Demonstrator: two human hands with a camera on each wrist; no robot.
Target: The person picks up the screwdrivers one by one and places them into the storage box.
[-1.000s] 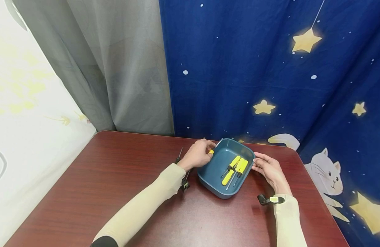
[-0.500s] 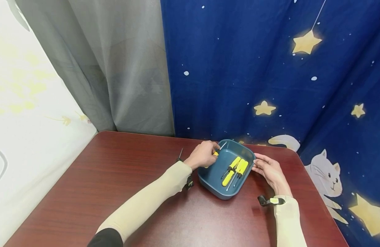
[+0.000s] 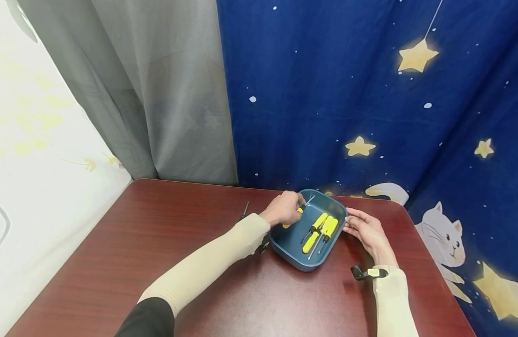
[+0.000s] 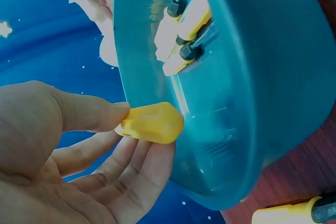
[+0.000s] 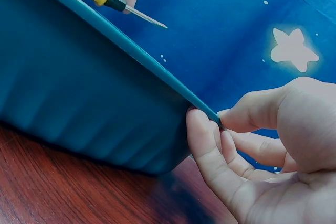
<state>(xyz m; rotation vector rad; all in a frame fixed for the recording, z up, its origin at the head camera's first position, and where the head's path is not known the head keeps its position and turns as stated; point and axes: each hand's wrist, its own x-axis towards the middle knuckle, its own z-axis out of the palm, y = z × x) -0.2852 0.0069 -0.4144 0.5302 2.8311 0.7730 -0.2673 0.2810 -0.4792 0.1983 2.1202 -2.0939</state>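
Note:
My left hand (image 3: 287,207) pinches a screwdriver (image 4: 157,123) by its yellow handle between thumb and fingers. In the head view it is over the left side of a blue plastic bin (image 3: 289,238). The right wrist view shows this screwdriver's black collar (image 5: 115,2) and bare metal shaft above the rim. Several yellow-handled screwdrivers (image 3: 311,242) lie together inside the bin. At the bin's right edge, my right hand (image 3: 368,234) pinches the rim (image 5: 205,109) between thumb and fingers.
Another screwdriver (image 4: 283,214) lies on the reddish-brown table (image 3: 178,224) left of the bin, mostly hidden behind my left arm in the head view. Beyond the table's back edge hang a grey curtain (image 3: 187,93) and a blue star-patterned curtain (image 3: 309,93).
My left hand has moved right with the screwdriver, from the bin's left rim to over its inside. The right hand and the bin have stayed in place.

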